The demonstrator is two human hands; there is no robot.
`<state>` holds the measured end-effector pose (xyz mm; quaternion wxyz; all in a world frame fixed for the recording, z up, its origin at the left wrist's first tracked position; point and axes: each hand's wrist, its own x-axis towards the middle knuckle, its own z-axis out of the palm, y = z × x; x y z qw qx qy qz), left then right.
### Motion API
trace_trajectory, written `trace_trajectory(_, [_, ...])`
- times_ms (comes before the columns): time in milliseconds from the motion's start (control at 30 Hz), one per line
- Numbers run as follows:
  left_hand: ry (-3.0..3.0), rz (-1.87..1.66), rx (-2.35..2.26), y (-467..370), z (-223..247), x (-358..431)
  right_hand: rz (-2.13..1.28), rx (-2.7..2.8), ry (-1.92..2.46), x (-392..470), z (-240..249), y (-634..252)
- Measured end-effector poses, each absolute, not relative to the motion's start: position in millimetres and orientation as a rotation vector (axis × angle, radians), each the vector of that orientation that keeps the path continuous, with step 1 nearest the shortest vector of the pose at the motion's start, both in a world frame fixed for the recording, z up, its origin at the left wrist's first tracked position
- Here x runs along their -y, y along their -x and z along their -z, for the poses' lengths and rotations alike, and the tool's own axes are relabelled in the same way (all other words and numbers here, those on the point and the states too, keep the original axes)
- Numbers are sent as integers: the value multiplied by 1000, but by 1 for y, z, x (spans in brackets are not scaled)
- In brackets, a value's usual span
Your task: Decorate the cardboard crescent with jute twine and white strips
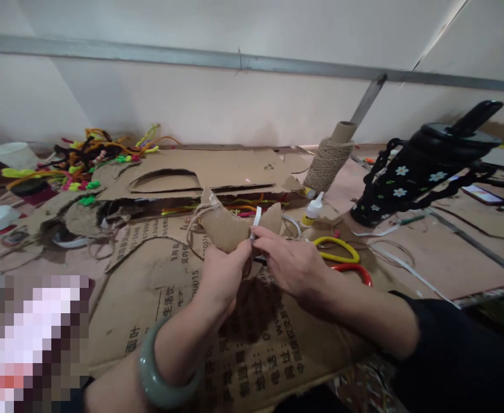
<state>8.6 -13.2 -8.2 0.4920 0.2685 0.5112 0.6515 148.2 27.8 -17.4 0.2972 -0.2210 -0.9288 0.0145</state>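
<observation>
Above a printed cardboard sheet, my left hand grips a curved brown cardboard piece with pointed ends. Brown cord hangs around the piece's left side. My right hand is closed at the piece's middle, its fingertips pinching a narrow white strip that sticks up above them. The fingertips of both hands meet there. Scissors with yellow and red handles lie just beyond my right hand, partly hidden by it.
A small white glue bottle, a twine cone and a black flowered tumbler stand at the right. Coloured pipe cleaners are heaped at the back left. Behind the hands lies cut cardboard; a phone is far right.
</observation>
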Motion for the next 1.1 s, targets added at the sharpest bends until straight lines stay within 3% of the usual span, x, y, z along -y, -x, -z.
trace_trajectory(233, [-609,-1541,-1212,-7,6,11,-483,2273,586,-31,15,-148])
trace_trajectory(500, [-583,-1501,-1278,-7,4,11,-398,2407,386,-33,17,-159])
trace_trajectory(767, [-648,-1446,-1249,-7,7,12,-238,2538,454,-34,16,-163])
trace_trajectory(1100, [-596,-1423,-1246,-8,2,10,-488,2196,436,-46,15,-162])
